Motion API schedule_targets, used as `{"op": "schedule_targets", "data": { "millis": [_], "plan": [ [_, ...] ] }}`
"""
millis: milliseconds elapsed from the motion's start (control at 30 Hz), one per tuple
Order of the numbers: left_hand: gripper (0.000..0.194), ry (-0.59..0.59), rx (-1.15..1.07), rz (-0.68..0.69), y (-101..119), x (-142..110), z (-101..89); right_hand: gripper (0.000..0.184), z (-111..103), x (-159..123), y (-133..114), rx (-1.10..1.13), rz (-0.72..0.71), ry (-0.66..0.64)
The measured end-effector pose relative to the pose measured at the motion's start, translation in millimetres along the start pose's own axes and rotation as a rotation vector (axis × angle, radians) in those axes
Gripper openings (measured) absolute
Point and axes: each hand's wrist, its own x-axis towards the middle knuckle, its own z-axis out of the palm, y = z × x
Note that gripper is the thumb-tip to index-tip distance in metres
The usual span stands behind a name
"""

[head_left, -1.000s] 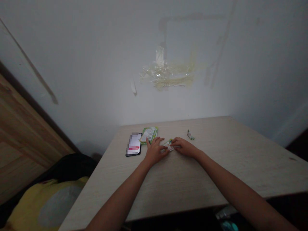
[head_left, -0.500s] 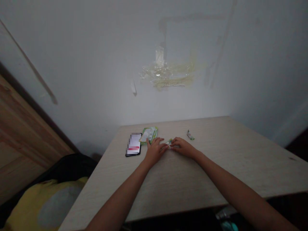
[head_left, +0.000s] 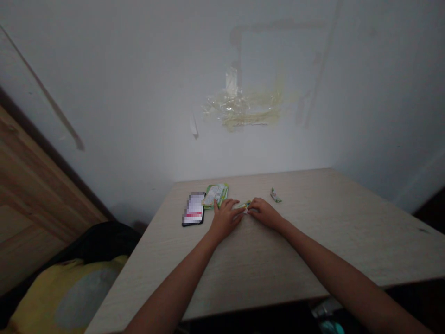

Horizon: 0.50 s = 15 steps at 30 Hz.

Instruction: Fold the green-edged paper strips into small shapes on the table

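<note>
A small green-and-white plastic wrapper (head_left: 245,205) lies on the table between my hands. My left hand (head_left: 226,218) is palm down with its fingers spread, the index fingertip pressing the wrapper's left part. From the other side, the bent fingers of my right hand (head_left: 263,212) pinch the wrapper's right end, covering part of it. Just beyond my left fingers lie flat green-and-white packets (head_left: 216,192), apparently stacked. A phone (head_left: 194,209) with its screen lit rests left of them. Farther right is a twisted green-and-white scrap of wrapper (head_left: 276,195), touched by neither hand.
The pale wooden table (head_left: 313,222) meets a grey wall (head_left: 146,93) bearing peeling clear tape (head_left: 231,99). At lower left, a yellow-and-grey soft item (head_left: 69,292) sits beside the table, near wooden boards (head_left: 28,195). Dark space lies under the table's front edge.
My right fingers have shifted slightly right along the wrapper, and my left index fingertip reaches a little farther over it. The phone, packets and scrap stay put.
</note>
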Motion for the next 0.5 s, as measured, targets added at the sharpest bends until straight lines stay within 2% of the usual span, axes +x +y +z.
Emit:
{"op": "schedule_targets", "data": {
  "millis": [167, 500],
  "plan": [
    [0.028, -0.008, 0.045, -0.007, 0.8, -0.3, 1.6, 0.015, -1.0, -0.1, 2.5, -0.004, -0.012, -0.010],
    [0.031, -0.055, 0.017, 0.070, -2.7, -1.9, -1.3, 0.019, -2.0, -0.6, 13.5, 0.001, -0.056, -0.033]
  ]
}}
